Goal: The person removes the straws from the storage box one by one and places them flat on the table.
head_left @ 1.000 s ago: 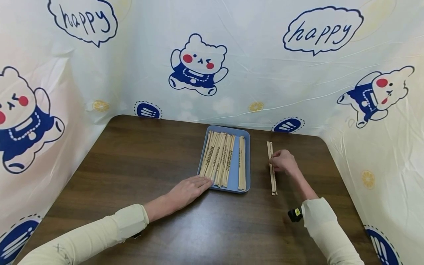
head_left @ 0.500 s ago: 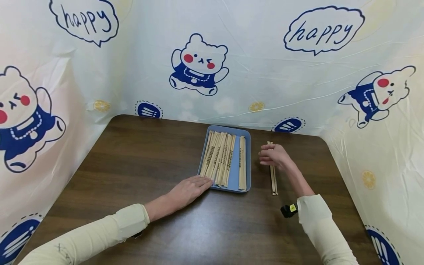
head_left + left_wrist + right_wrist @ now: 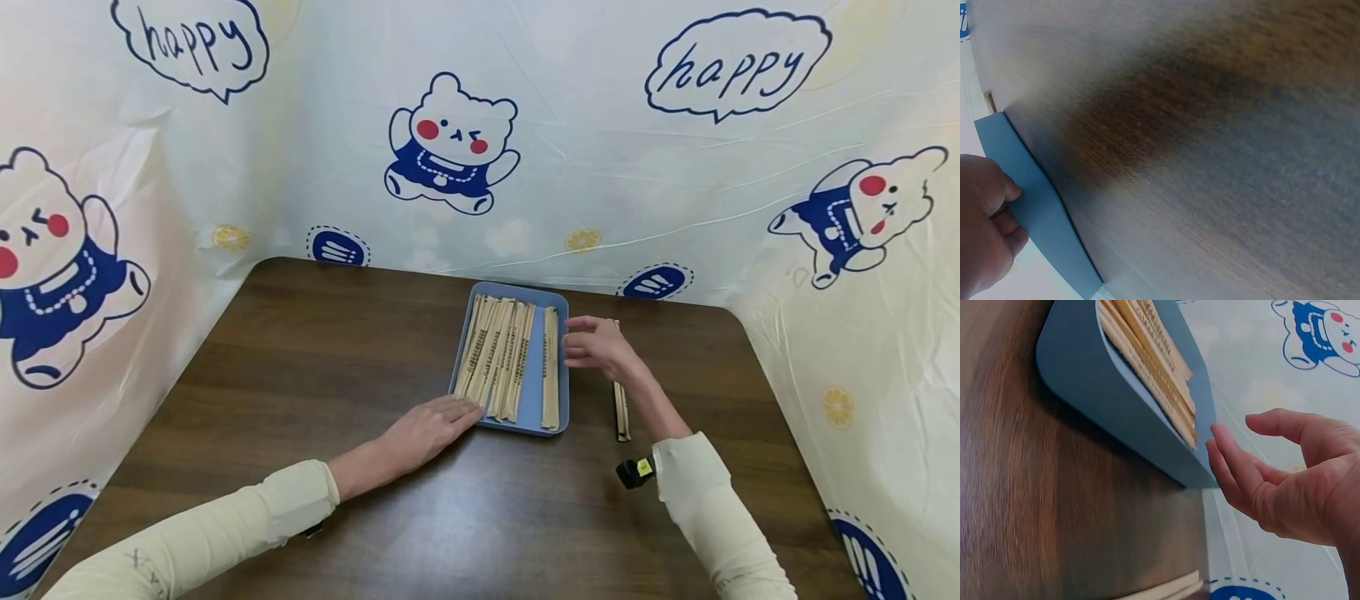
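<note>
A blue tray (image 3: 534, 383) holds several paper-wrapped chopsticks (image 3: 495, 354) grouped toward its left side. More wrapped chopsticks (image 3: 551, 367) lie along its right wall. At the tray's near left corner, my left hand (image 3: 423, 433) grips the edge; the left wrist view has the fingers (image 3: 1010, 225) bent against the outer wall. My right hand (image 3: 600, 346) hovers beside the tray's right edge, fingers apart and holding nothing. Beneath and right of it, wrapped chopsticks (image 3: 622, 417) lie on the table, partly hidden by the hand.
The dark wooden table (image 3: 315, 350) ends at a hanging cloth (image 3: 585, 150) printed with bears, which surrounds the back and sides. A small black wrist camera (image 3: 635, 473) sits at the right cuff.
My right hand has let go of the chopsticks on the table and moved left to the tray's right edge, its fingers spreading. The left hand has stayed in place.
</note>
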Demonstrator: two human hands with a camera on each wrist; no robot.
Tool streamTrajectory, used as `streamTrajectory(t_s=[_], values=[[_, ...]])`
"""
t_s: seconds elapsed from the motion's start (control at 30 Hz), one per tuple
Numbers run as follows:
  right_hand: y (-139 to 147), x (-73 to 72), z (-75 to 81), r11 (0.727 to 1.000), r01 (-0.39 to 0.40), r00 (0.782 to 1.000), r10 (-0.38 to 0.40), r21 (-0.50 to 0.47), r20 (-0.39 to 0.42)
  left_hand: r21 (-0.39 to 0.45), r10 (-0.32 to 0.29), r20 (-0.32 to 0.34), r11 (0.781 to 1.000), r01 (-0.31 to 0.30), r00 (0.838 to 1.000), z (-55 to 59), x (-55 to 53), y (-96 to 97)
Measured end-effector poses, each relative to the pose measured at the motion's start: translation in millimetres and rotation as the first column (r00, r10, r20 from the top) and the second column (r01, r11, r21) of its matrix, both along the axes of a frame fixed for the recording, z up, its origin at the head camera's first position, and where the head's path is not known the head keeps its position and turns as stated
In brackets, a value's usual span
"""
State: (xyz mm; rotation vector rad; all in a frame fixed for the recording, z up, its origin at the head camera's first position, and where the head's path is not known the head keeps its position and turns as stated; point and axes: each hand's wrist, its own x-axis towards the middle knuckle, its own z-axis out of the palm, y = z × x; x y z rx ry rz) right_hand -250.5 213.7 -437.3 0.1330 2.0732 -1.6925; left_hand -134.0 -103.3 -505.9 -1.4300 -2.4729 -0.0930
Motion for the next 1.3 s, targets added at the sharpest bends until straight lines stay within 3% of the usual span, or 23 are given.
streamTrajectory(t_s=[0.4,0.97,1.3], values=[[-36.3,-4.2,-9.3,0.999,-0.041,0.999,0.041,-0.011,0.003,-0.009,0.005,-0.002,1.000,-0.005,1.000,1.6,0.3,-1.1],[-63.3,-9.1,-33.8,0.983,0.009,1.000,-0.011,0.181,0.009,0.008,0.002,-0.005,1.000,-0.002,1.000,2.6,0.0,0.1],[-67.9,-7.4,-43.1,0.947,0.018,0.995,0.014,0.320,-0.097,-0.012,0.011,-0.001,1.000,-0.011,1.000,2.3,-0.1,0.3]])
